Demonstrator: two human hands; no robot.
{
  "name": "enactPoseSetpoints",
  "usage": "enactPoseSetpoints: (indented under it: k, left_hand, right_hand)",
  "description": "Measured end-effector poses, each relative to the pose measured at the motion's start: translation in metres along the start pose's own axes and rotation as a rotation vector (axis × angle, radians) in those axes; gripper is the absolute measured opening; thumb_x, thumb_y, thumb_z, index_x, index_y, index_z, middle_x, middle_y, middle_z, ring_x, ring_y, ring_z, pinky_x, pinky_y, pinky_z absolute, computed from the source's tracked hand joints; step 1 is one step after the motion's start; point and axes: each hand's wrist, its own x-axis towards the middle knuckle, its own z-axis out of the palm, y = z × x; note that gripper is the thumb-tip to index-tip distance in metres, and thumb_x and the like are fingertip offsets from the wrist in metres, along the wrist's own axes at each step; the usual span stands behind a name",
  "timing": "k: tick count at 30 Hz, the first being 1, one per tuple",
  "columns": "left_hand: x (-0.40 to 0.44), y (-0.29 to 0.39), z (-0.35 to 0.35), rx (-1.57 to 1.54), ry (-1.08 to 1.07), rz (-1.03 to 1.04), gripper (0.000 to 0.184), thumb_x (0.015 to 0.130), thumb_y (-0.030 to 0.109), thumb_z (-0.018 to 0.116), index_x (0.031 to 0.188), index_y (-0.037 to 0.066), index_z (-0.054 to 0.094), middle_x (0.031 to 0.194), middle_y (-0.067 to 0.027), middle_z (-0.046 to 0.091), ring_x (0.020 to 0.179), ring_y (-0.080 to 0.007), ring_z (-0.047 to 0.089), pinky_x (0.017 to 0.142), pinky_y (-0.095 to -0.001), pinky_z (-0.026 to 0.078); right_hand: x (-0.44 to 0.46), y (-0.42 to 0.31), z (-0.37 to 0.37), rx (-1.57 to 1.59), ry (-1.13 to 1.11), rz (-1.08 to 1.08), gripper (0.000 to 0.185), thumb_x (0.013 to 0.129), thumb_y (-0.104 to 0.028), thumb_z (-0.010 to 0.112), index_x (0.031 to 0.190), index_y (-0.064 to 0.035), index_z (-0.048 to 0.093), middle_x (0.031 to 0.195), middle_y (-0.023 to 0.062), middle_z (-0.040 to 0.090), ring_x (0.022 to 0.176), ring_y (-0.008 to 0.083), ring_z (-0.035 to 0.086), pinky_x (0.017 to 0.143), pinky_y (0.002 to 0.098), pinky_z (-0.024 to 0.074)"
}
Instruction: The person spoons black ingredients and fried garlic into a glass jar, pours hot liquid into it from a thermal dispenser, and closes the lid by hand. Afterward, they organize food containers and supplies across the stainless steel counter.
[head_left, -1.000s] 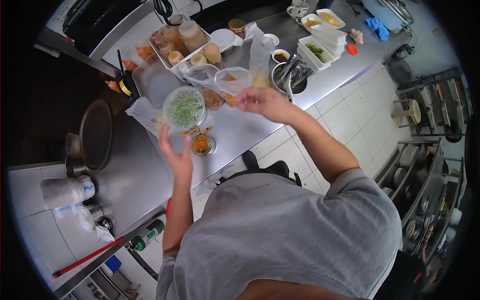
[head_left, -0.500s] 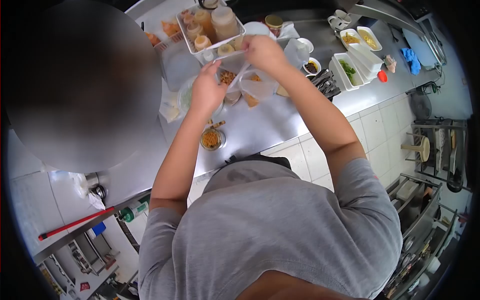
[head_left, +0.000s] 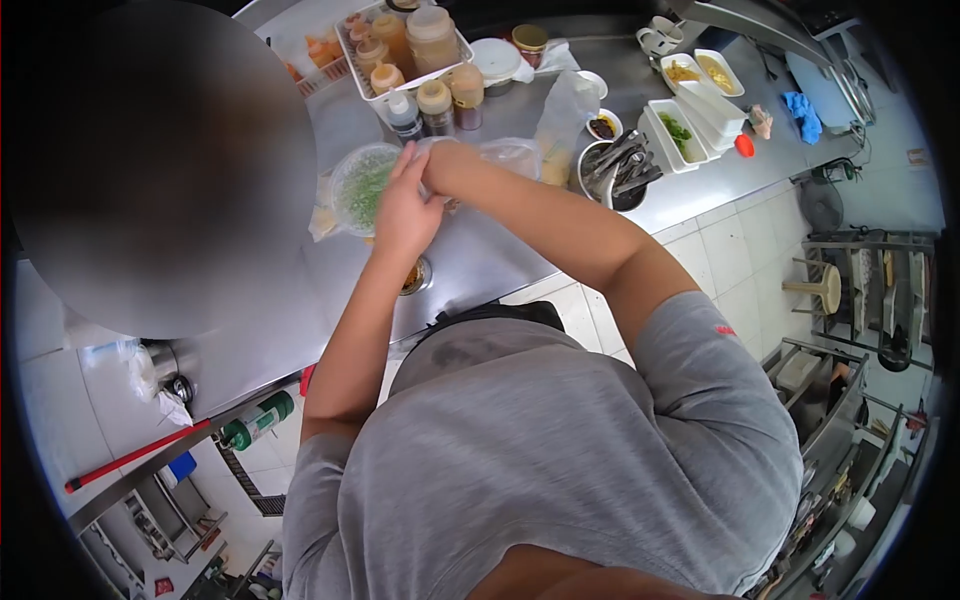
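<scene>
My left hand (head_left: 405, 212) and my right hand (head_left: 450, 168) meet above the steel counter, fingers closed and touching. Between them they pinch the gathered top of a clear plastic bag, mostly hidden beneath. A round tub of chopped greens (head_left: 362, 188) stands just left of my left hand. Below that hand, a small jar (head_left: 421, 274) with orange-brown contents is partly covered by my wrist. Right of my right hand lies another clear bag (head_left: 512, 155).
A white basket of sauce bottles (head_left: 432, 42) is at the back, with loose bottles (head_left: 436, 105) in front. Farther right are a pot of utensils (head_left: 618, 170), white trays (head_left: 672, 135) and a blue cloth (head_left: 802, 117). A large blurred dark shape (head_left: 170, 170) covers the upper left.
My hands first came together from apart, taking the bag's rim and holding it spread. Since then they have moved down and closer together, and the rim is gathered. The blurred shape has entered at left.
</scene>
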Motion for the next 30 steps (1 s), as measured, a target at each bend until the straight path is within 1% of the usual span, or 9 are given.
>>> enactPoseSetpoints:
  k: [2,4,8,13,19,22,24,26,30]
  left_hand:
    - [-0.024,0.027,-0.033,-0.189,-0.021,-0.114,0.047,0.078,0.002,0.063,0.124,0.010,0.061,0.141,-0.0136,0.047,0.096,-0.0220,0.065,0.081,-0.0296,0.053]
    - [-0.047,0.005,-0.047,-0.246,0.133,0.071,0.039,0.081,-0.001,0.060,0.118,0.011,0.065,0.135,-0.0111,0.054,0.078,-0.0139,0.065,0.067,-0.0244,0.053]
    - [-0.102,-0.032,-0.071,-0.356,0.168,-0.077,0.036,0.082,-0.005,0.055,0.114,0.008,0.066,0.124,-0.0102,0.061,0.073,-0.0145,0.066,0.065,-0.0237,0.052]
    - [-0.148,-0.098,-0.055,-0.052,-0.216,-0.462,0.045,0.076,0.000,0.063,0.121,0.005,0.061,0.120,-0.0136,0.061,0.073,-0.0161,0.066,0.066,-0.0288,0.052]
    - [-0.148,-0.069,-0.011,-0.161,-0.158,-0.361,0.088,0.065,0.014,0.083,0.140,0.005,0.038,0.123,-0.0160,0.056,0.081,-0.0175,0.065,0.069,-0.0310,0.053]
    - [-0.140,-0.074,0.008,-0.170,-0.086,-0.394,0.089,0.064,0.021,0.087,0.137,0.003,0.040,0.122,-0.0169,0.056,0.092,-0.0216,0.065,0.074,-0.0319,0.053]
    - [-0.140,-0.104,0.036,-0.277,0.108,-0.123,0.087,0.064,0.024,0.087,0.135,0.003,0.042,0.123,-0.0167,0.056,0.102,-0.0270,0.063,0.081,-0.0335,0.053]
    - [-0.131,-0.075,0.026,-0.138,0.088,-0.249,0.084,0.065,0.025,0.087,0.133,0.003,0.043,0.124,-0.0176,0.056,0.109,-0.0313,0.061,0.086,-0.0356,0.052]
    - [-0.118,-0.065,0.028,-0.230,0.032,-0.250,0.082,0.065,0.025,0.086,0.131,0.001,0.044,0.120,-0.0196,0.059,0.109,-0.0305,0.061,0.092,-0.0359,0.049]
  right_hand:
    - [-0.013,0.000,-0.010,-0.040,-0.035,0.011,0.027,0.065,-0.013,0.075,0.090,-0.0042,0.073,0.099,0.0174,0.070,0.091,0.0298,0.068,0.079,0.0402,0.0540]
    - [-0.002,0.000,-0.019,-0.076,-0.160,0.055,0.031,0.065,-0.015,0.076,0.093,-0.0039,0.073,0.102,0.0182,0.069,0.093,0.0300,0.068,0.080,0.0410,0.0538]
    - [0.004,0.021,-0.002,0.045,-0.051,0.101,0.034,0.066,-0.017,0.075,0.098,-0.0044,0.073,0.102,0.0176,0.070,0.095,0.0298,0.068,0.081,0.0404,0.0537]
    - [-0.021,-0.011,-0.034,-0.128,-0.280,0.046,0.032,0.069,-0.016,0.070,0.099,-0.0049,0.073,0.104,0.0153,0.070,0.096,0.0280,0.068,0.081,0.0387,0.0538]
    - [0.003,0.000,0.005,-0.094,-0.071,0.043,0.032,0.070,-0.018,0.070,0.099,-0.0059,0.073,0.104,0.0143,0.070,0.096,0.0279,0.068,0.080,0.0384,0.0543]
    - [0.007,0.006,0.014,-0.165,-0.055,0.028,0.031,0.069,-0.020,0.069,0.097,-0.0069,0.073,0.101,0.0146,0.071,0.093,0.0268,0.069,0.079,0.0385,0.0545]
    - [-0.001,0.008,0.007,-0.213,0.042,-0.041,0.029,0.068,-0.021,0.067,0.093,-0.0080,0.074,0.096,0.0159,0.071,0.089,0.0271,0.069,0.077,0.0393,0.0546]
    - [0.002,0.001,-0.012,-0.180,-0.132,-0.058,0.027,0.066,-0.021,0.067,0.090,-0.0089,0.074,0.090,0.0170,0.071,0.085,0.0292,0.069,0.075,0.0396,0.0547]
    - [0.029,0.028,0.005,-0.241,0.086,-0.155,0.022,0.065,-0.018,0.067,0.082,-0.0062,0.074,0.084,0.0156,0.070,0.081,0.0306,0.069,0.072,0.0377,0.0548]
